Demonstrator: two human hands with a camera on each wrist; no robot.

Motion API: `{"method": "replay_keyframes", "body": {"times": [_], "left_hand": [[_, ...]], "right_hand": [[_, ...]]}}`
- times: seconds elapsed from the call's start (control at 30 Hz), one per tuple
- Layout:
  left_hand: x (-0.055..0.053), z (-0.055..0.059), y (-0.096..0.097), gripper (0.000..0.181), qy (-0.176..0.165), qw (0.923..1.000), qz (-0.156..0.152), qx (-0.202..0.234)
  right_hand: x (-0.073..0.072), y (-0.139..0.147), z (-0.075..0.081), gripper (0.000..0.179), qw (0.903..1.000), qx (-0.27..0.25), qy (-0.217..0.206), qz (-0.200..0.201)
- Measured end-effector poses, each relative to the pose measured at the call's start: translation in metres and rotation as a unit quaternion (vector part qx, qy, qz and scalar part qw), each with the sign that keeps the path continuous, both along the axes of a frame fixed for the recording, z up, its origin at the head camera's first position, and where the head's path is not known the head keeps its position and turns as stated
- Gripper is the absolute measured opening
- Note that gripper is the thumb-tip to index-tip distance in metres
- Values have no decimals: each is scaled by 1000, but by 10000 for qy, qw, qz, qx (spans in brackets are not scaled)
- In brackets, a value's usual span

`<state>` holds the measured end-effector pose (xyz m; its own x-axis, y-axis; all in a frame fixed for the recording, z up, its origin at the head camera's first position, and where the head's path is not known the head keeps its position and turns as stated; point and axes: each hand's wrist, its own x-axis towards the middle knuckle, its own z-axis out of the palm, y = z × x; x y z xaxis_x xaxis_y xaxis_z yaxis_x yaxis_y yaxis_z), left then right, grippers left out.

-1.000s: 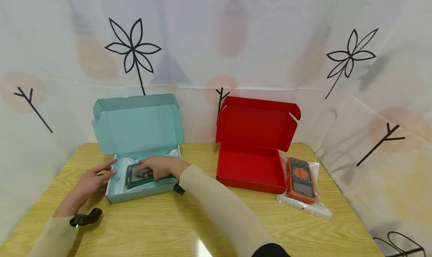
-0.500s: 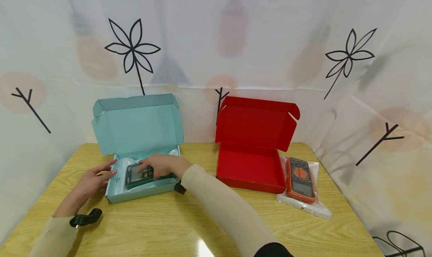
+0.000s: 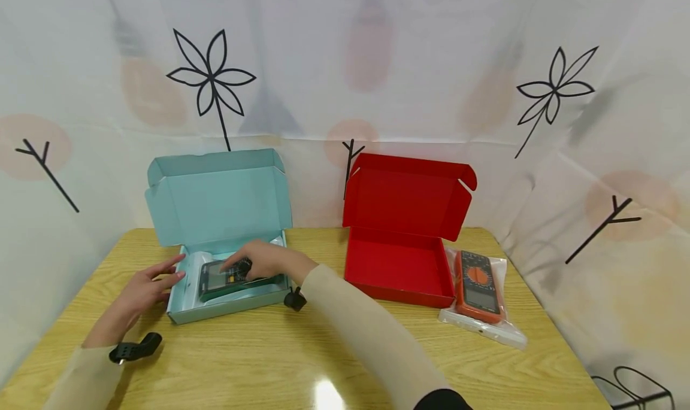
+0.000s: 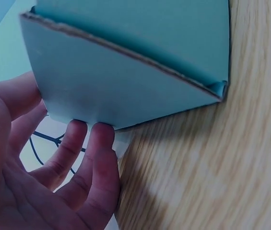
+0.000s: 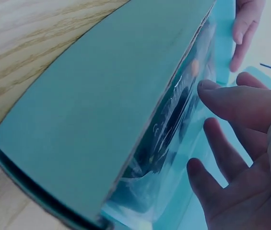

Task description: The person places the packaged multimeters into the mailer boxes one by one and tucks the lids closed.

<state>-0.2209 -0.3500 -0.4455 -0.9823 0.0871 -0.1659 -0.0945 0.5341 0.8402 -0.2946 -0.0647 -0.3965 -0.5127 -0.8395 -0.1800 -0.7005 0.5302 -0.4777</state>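
From the head view, a small but telling shift: over the last 1 second the right hand (image 3: 264,260) has eased back along the green meter (image 3: 232,280), baring a bit more of its dial end. The meter lies flat, screen leftward, inside the light blue box (image 3: 237,309), so it looks about settled in there. The forefinger (image 3: 235,258) points down over the screen; whether it presses is hard to tell. The left hand (image 3: 142,293) holds its place at the box's left end, a steadying job by the look of it. Across the tabletop (image 3: 253,362), the red box (image 3: 396,263) stands with its lid up, the orange meter (image 3: 478,290) in its clear bag (image 3: 487,332) just beside it.

Over to the left wrist: the fingers (image 4: 73,141) are apart, their tips against the box's end wall, no tight grip showing.

And the right wrist: fingers and thumb (image 5: 241,103) spread, clamped on nothing, hovering by the box opening, where glossy wrap (image 5: 173,139) covers the dark meter.
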Motion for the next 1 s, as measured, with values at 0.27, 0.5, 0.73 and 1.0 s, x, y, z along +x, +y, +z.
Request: {"method": "replay_keyframes", "body": {"times": [0.27,0.5,0.73,1.0], "left_hand": [[2,1,2,73,26,9999,21,138],[4,0,1,71,119,9999,81,73],[8,3,1,68,496,9984,203,-204],[4,7,-3,63,787,9952,562,-165]], "right_hand": [[1,20,-1,48,9966,-707,-75,-423],[3,42,-5,34,9779,-1763,-581,-965],[5,63,-13,25,9464,-2538,-329,-1973],[1,78,-28,17,8984,-3219,-249,-2977]]}}
